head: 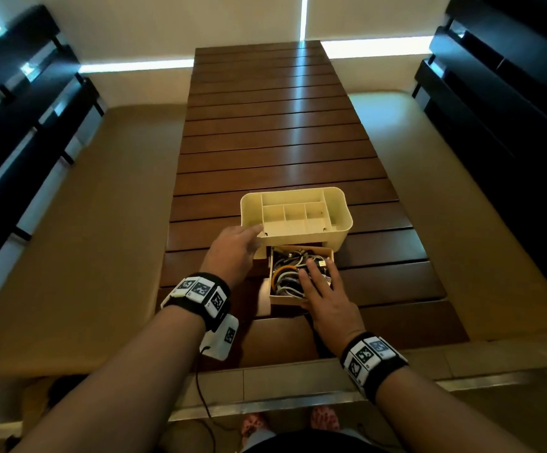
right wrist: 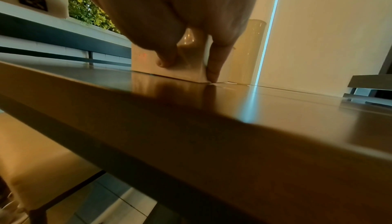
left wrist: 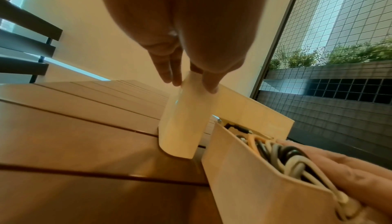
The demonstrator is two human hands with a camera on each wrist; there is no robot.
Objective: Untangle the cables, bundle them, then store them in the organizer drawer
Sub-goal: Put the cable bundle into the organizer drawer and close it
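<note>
A cream organizer [head: 340, 223] with open top compartments stands on the slatted wooden table [head: 282, 125]. Its drawer [head: 285, 300] is pulled out toward me and holds several coiled cables [head: 285, 276], white, grey, black and one orange. My left hand [head: 256, 237] holds the organizer's near-left corner [left wrist: 182, 123], fingers on one side and thumb on the other. My right hand [head: 314, 282] lies flat on the cables with its fingers spread and straight. Its thumb rests against the drawer's front wall [right wrist: 186, 69]. Cables [left wrist: 282, 157] show above the drawer's side wall [left wrist: 244, 177].
Beige cushioned benches [head: 109, 223] flank the table on both sides. Dark slatted frames [head: 20, 125] rise at the far left and right. The table's near edge [right wrist: 233, 143] is just under my right wrist. A thin black wire [head: 200, 387] hangs from my left wrist.
</note>
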